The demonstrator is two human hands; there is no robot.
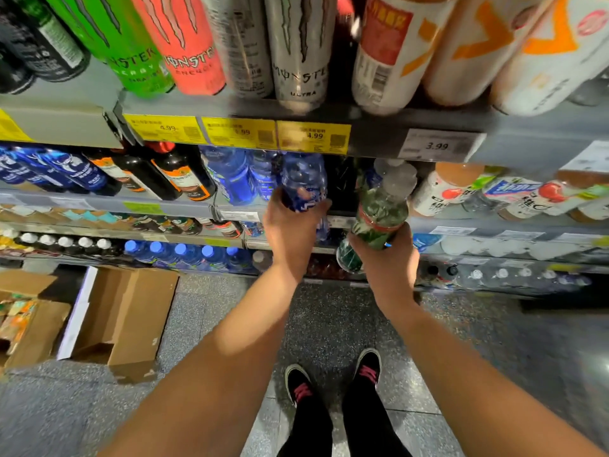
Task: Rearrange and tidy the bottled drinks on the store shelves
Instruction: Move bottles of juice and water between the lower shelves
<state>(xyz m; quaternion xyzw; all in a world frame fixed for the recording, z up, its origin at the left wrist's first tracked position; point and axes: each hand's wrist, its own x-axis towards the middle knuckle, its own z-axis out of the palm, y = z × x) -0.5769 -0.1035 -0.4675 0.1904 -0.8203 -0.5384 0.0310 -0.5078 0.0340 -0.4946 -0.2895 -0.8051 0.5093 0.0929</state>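
Bottles filled the second shelf [108,202] from end to end, leaving one dark gap [341,186] behind the hands, between the blue row and the white-labelled row. Its front edge ran just below both wrists, and the price-tag rail [237,133] of the can shelf hung close overhead. Open floor [329,318] lay beneath the arms, with a cardboard box [122,318] to the left. The left hand [291,225] gripped a blue bottle [304,181] at the gap's mouth. The right hand [385,255] curled round the base of a green bottle [382,209], tilted toward the gap.
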